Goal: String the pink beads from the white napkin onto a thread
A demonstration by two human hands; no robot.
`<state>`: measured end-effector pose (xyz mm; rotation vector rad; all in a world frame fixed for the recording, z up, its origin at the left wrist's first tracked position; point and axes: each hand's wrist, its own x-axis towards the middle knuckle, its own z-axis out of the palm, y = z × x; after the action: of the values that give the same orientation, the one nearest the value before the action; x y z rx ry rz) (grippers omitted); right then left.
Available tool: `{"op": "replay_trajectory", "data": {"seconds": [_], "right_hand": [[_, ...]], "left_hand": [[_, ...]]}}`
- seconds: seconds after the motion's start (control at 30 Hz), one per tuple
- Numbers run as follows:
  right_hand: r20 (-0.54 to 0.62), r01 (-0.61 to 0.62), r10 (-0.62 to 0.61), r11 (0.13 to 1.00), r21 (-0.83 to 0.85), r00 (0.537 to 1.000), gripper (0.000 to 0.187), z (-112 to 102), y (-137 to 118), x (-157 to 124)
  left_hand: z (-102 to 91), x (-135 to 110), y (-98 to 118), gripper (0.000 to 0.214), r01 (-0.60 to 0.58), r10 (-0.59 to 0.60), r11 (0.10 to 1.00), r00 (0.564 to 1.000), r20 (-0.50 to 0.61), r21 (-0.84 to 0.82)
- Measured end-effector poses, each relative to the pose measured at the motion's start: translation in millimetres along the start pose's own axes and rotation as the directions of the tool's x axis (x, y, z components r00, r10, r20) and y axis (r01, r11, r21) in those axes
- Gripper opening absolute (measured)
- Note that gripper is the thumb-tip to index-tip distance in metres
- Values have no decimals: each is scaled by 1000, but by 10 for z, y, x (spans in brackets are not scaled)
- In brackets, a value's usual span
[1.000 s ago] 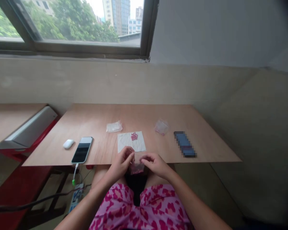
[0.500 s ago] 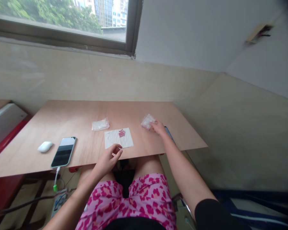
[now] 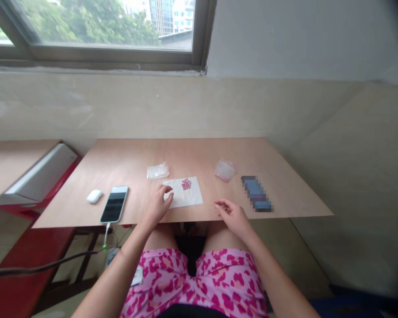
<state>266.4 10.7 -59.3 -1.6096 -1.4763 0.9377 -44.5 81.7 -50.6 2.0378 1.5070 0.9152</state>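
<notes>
A small cluster of pinkish-red beads (image 3: 186,184) lies on a white sheet (image 3: 189,198) near the table's front. My left hand (image 3: 158,202) is at the sheet's left edge, thumb and fingers apart with nothing between them. To the right of the sheet, my right hand (image 3: 232,213) hovers near the table edge; its fingers are loosely curled and nothing shows in them. Beyond that hand lies a clear plastic bag (image 3: 224,169) with pinkish-red bits along its bottom. Another clear packet with whitish contents (image 3: 158,170) rests behind the sheet, to the left.
On the left of the wooden table (image 3: 199,150) are a phone (image 3: 114,204) with a charging cable (image 3: 106,234) and a white earbud case (image 3: 94,196). A second, pixelated phone (image 3: 257,194) lies at the right. The wall and window stand behind.
My right hand has let go of the clear bag and drawn back toward the table's front edge. The view has swung right, uncovering the phone on the right. My left hand stays near the sheet.
</notes>
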Motion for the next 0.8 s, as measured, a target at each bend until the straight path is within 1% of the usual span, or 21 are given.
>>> {"op": "replay_trajectory", "data": {"seconds": [0.07,0.1,0.13,0.17,0.2,0.3,0.37,0.43,0.53,0.6,0.7,0.77,0.8], "right_hand": [[42,63,-62,998,-30,997,31,88,-75,-86],[60,98,-95,994,-48,994,29,122,-114,-106],[79,132,-127,989,-65,989,28,149,-151,-114],[99,167,-159,983,-82,982,27,170,-184,-117],[121,203,-191,974,-100,974,26,185,-213,-118],[191,294,-261,940,-170,946,23,200,-269,-126],[224,321,-276,926,-199,935,22,193,-285,-137],[235,327,-278,923,-203,931,21,179,-295,-142],[225,322,-278,927,-192,934,20,155,-307,-135],[217,320,-278,928,-191,936,20,138,-321,-126],[216,330,-288,925,-191,933,19,116,-349,-120],[213,334,-293,924,-187,932,19,102,-368,-126],[212,335,-295,924,-186,931,19,95,-376,-131]], "left_hand": [[-50,275,-103,19,-12,18,995,998,-56,103],[-80,434,-163,24,7,3,988,998,-65,154],[-112,597,-229,30,52,-40,978,997,-59,203],[-143,760,-298,39,103,-99,962,995,-29,252],[-171,914,-370,49,142,-157,944,987,27,299],[-231,1285,-570,74,161,-208,931,972,114,328],[-248,1436,-676,84,164,-230,927,959,164,338],[-251,1518,-754,87,165,-242,925,950,197,342],[-250,1554,-812,79,149,-223,934,953,204,326],[-260,1543,-804,73,132,-195,944,963,188,302],[-304,1483,-696,68,110,-153,958,977,147,265],[-342,1395,-546,62,88,-115,977,985,131,193],[-359,1331,-448,58,74,-89,990,988,128,122]]}}
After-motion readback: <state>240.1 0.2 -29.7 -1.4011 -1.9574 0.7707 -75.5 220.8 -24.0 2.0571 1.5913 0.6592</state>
